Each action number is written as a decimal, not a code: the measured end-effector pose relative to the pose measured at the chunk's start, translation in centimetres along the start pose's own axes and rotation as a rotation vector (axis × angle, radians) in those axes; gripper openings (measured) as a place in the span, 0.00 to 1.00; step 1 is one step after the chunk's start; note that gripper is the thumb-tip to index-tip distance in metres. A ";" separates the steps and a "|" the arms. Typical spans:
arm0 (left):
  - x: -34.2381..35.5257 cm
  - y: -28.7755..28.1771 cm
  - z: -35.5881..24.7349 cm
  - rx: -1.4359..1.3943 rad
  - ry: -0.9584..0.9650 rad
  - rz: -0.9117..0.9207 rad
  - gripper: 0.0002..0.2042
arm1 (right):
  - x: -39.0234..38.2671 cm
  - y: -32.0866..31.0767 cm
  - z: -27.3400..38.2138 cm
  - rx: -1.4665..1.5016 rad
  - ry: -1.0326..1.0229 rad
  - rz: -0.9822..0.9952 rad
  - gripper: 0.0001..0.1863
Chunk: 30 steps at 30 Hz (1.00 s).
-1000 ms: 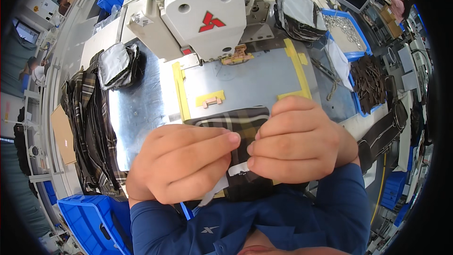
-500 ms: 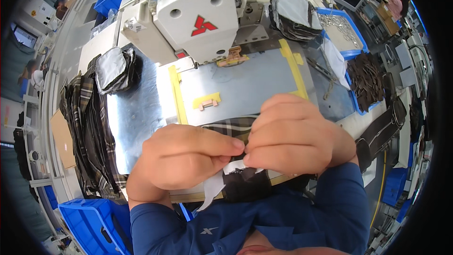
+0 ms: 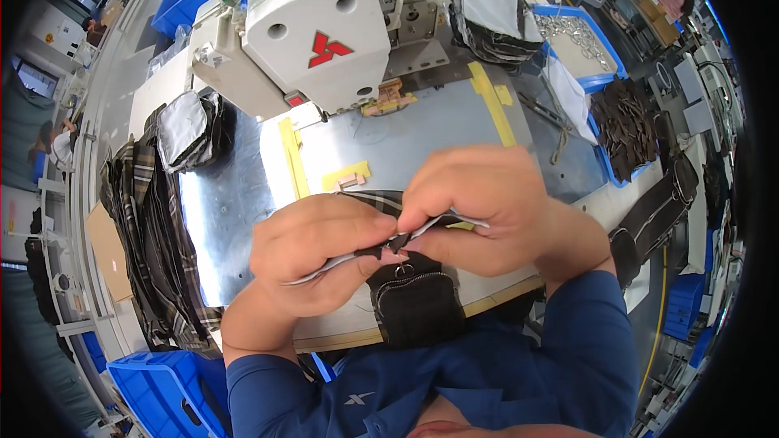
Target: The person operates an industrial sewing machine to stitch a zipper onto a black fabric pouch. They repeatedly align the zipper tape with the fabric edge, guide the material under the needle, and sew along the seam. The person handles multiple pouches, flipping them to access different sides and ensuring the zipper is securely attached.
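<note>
My left hand (image 3: 320, 247) and my right hand (image 3: 487, 203) are both closed, pinching a dark fabric piece with a pale backing (image 3: 395, 242) between thumbs and fingers. The fingertips nearly meet at its middle, and its pale edges run out along both hands. Below them a small black zippered pouch (image 3: 418, 306) lies at the table's front edge, a metal ring (image 3: 403, 270) at its top. Dark cloth with a light stripe (image 3: 381, 197) shows partly behind my hands. Beyond sits a metal plate (image 3: 398, 142) edged with yellow tape.
A white sewing machine head (image 3: 316, 53) stands over the plate. Plaid cloth pieces (image 3: 146, 227) and a stack of padded squares (image 3: 185, 128) lie left, another stack (image 3: 493, 20) at back right. Blue trays hold metal parts (image 3: 572, 39) and dark strips (image 3: 623, 126). A blue crate (image 3: 166, 385) stands lower left.
The pale flap that hung below my left hand is now gathered up between both hands. The pouch's zipper and ring have come into sight. My right hand has turned and shifted slightly left.
</note>
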<state>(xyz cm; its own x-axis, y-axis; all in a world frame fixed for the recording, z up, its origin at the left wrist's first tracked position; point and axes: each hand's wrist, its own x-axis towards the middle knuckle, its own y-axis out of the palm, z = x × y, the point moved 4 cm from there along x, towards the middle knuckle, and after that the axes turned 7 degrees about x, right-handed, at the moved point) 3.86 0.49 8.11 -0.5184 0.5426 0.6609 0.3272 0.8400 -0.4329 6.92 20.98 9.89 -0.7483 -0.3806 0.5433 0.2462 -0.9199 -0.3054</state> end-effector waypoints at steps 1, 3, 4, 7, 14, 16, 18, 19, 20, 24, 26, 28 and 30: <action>0.0 0.0 -0.1 -0.006 0.002 0.004 0.17 | 0.0 0.0 0.0 0.002 -0.024 0.007 0.11; 0.1 -0.1 -0.4 -0.018 0.005 0.011 0.17 | 0.1 0.0 0.0 0.005 -0.072 0.021 0.11; 0.2 -0.1 -0.6 0.013 0.027 0.026 0.17 | 0.0 -0.1 0.1 -0.008 -0.071 0.034 0.11; 0.5 -0.1 -1.3 0.133 0.111 0.051 0.16 | 0.1 -0.3 0.9 -0.084 -0.125 0.055 0.11; 0.3 0.7 -1.6 0.331 0.242 0.045 0.12 | -0.6 0.6 3.0 -0.473 -0.428 0.050 0.10; 0.3 1.0 -1.3 0.337 0.252 0.032 0.12 | -0.7 1.0 3.1 -0.537 -0.434 0.054 0.10; 0.4 1.3 -0.9 0.327 0.256 0.018 0.12 | -0.9 1.3 3.0 -0.575 -0.451 0.037 0.11; 0.4 1.3 -0.8 0.319 0.268 0.010 0.12 | -0.9 1.4 2.9 -0.591 -0.464 0.024 0.11; 0.3 1.4 -0.6 0.310 0.281 0.003 0.12 | -0.9 1.5 2.9 -0.602 -0.484 0.003 0.11; 0.4 1.3 -0.5 0.253 0.323 -0.002 0.12 | -0.9 1.3 3.1 -0.608 -0.527 0.042 0.11; 0.2 1.4 -0.3 0.263 0.318 -0.011 0.11 | -1.0 1.4 3.2 -0.612 -0.520 0.048 0.11; 0.1 1.4 -0.1 0.263 0.299 0.002 0.11 | -0.9 1.5 3.2 -0.608 -0.505 0.048 0.11; 0.4 1.1 -0.1 0.253 0.266 0.038 0.11 | -0.9 1.3 3.0 -0.583 -0.464 0.057 0.10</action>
<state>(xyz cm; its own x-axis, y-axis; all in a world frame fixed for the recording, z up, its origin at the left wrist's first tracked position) 4.09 1.68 7.96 -0.2754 0.5842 0.7635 0.1196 0.8088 -0.5757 9.81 19.81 11.37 -0.3760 -0.5459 0.7488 -0.1861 -0.7471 -0.6381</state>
